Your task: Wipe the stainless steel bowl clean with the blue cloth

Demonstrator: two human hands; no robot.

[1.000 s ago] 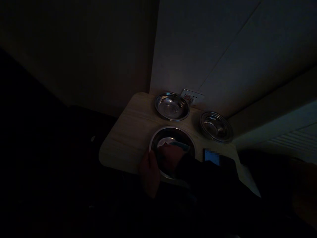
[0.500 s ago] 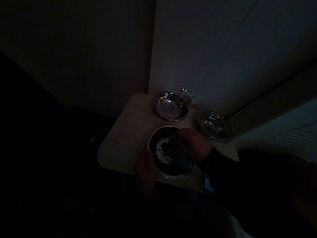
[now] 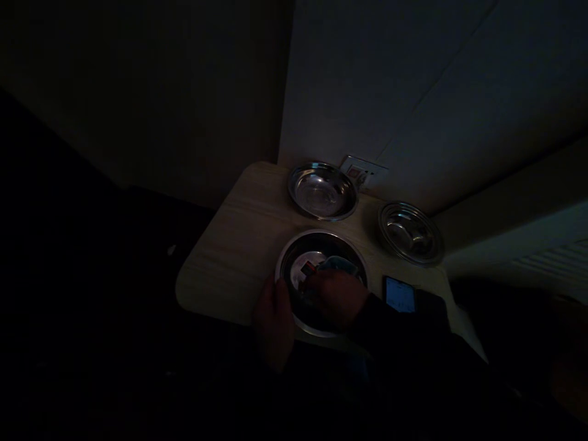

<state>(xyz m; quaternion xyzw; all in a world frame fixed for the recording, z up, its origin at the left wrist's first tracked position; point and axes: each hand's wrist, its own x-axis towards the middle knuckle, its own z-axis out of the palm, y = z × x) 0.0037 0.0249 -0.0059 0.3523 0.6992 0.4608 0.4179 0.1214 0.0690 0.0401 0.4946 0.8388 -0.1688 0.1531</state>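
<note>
Dim room, with a pale wood-grain table (image 3: pixel 229 257) with rounded corners set against the wall. Three round, shiny steel bowls stand on it. The left hand (image 3: pixel 274 315) is clamped on the left rim of the near bowl (image 3: pixel 321 234). The right hand (image 3: pixel 337 297) lies inside it against a bluish cloth (image 3: pixel 339 264); whether its fingers clasp the cloth cannot be told, as the hand and dark sleeve cover much of the basin. Behind this bowl sits a second bowl (image 3: pixel 322 191), right-behind a third bowl (image 3: pixel 410 233), and just right one lit phone (image 3: pixel 399 294).
</note>
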